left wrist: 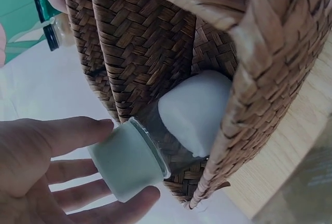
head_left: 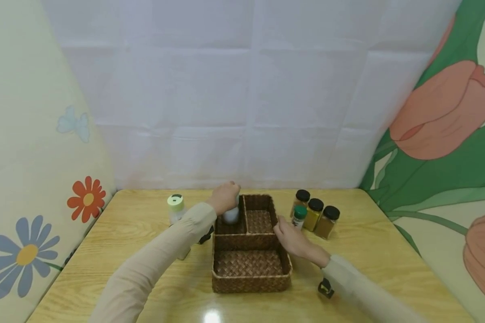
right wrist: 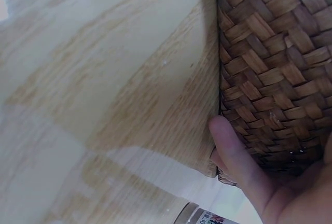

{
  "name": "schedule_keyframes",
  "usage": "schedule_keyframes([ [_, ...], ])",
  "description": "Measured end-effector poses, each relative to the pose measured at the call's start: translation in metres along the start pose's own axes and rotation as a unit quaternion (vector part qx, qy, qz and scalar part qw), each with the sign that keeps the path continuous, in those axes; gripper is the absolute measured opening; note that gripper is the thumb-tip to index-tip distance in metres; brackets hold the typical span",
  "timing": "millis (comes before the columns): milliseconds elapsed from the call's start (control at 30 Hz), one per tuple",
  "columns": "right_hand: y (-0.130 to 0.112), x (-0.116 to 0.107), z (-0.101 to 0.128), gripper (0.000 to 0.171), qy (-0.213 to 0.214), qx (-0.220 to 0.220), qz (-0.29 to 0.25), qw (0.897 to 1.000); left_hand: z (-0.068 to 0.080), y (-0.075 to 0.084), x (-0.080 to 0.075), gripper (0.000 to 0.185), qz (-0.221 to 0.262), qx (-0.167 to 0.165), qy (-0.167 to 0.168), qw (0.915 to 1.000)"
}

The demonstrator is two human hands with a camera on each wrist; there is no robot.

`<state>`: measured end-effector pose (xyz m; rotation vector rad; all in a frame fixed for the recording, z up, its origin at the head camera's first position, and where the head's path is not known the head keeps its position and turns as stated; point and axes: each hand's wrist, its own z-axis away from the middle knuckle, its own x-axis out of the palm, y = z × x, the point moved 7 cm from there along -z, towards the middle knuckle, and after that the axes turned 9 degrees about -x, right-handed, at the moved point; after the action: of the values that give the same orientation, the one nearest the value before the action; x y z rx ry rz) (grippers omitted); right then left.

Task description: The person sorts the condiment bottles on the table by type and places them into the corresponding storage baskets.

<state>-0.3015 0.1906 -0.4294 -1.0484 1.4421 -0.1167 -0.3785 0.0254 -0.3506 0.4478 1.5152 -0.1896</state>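
While my left hand [head_left: 224, 196] grips the white-filled jar [head_left: 231, 215] by its lid inside the woven basket's [head_left: 248, 274] far-left compartment, my right hand [head_left: 293, 240] presses flat against the basket's right wall.

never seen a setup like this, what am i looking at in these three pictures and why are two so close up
No machine here: a person works with two bare hands and wears three cameras. The wide picture comes from the head, looking down at a wooden table. The two close ones come from the wrists, hence the odd angles.

On the table stands a woven basket with three compartments. The left hand grips a clear jar with a pale cap, holding white powder, and has it in the basket's rear left compartment. The right hand rests against the basket's right wall, thumb on the weave. Right of the basket stand three black-capped spice jars and a green-capped one; left of it stands another pale-capped jar.
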Motion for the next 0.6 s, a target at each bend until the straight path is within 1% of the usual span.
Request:
schedule_keyframes([
  [200,0.0008,-0.0005,-0.0007,0.046,-0.004,0.003,-0.01,1.0,-0.0006,-0.0003,-0.0014,0.024,-0.005,-0.012,0.0,0.9999],
  [400,-0.0005,-0.001,-0.0008,0.048,-0.003,0.006,-0.006,1.0,0.0002,-0.0045,-0.0009,0.03,-0.008,-0.021,-0.005,0.9997],
  [600,-0.0012,-0.0016,-0.001,0.048,0.001,0.009,-0.002,1.0,-0.0002,-0.0055,-0.0049,0.035,-0.013,-0.016,0.004,0.9998],
])
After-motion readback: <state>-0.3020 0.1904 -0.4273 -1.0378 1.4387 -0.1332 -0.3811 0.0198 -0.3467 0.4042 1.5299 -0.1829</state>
